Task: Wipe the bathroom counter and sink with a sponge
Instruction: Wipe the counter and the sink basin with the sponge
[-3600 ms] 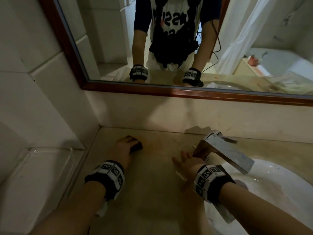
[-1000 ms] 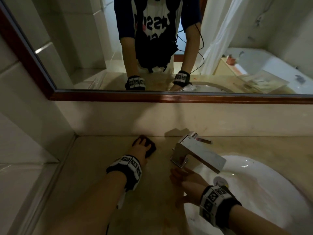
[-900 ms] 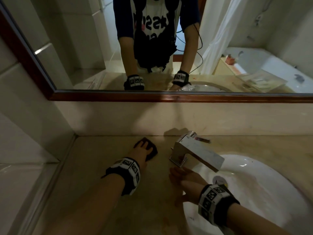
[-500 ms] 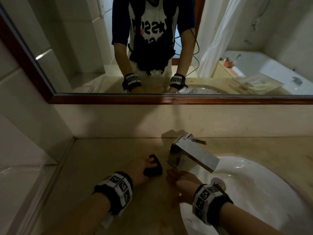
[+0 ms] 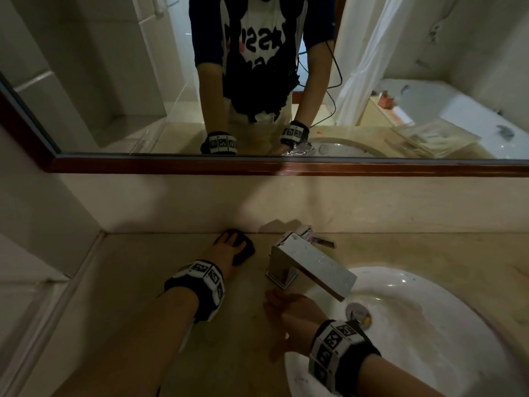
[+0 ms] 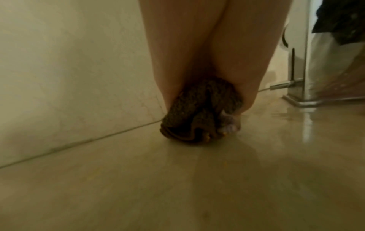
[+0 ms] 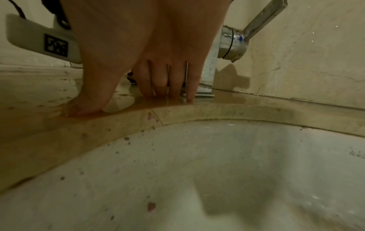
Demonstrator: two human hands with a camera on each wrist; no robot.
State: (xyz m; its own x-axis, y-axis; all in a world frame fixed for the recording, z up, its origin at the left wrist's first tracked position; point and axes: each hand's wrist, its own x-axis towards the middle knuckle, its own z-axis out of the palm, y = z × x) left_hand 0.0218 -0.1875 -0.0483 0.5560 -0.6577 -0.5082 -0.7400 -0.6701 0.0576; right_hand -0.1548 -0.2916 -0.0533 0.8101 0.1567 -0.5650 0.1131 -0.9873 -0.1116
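My left hand [image 5: 229, 247] holds a dark sponge [image 5: 244, 251] down on the beige counter [image 5: 128, 310], close to the back wall and left of the chrome faucet [image 5: 309, 267]. In the left wrist view the sponge [image 6: 197, 115] sits crumpled between my thumb and fingers [image 6: 177, 62], touching the counter near the wall seam. My right hand [image 5: 282, 306] rests with straight fingers [image 7: 160, 81] on the wet counter edge in front of the faucet base, holding nothing. The white sink [image 5: 429, 353] lies under my right wrist.
The backsplash wall [image 5: 171, 202] and the wood-framed mirror [image 5: 286, 166] close off the back. A tiled wall and ledge [image 5: 34, 282] bound the left side. The faucet lever [image 7: 262, 17] sticks out to the right. Pinkish specks [image 7: 151, 206] dot the sink; the drain [image 5: 357, 310] is below the spout.
My left hand has pushed the sponge from beside the faucet base away to the back wall. The right hand stays planted at the sink edge.
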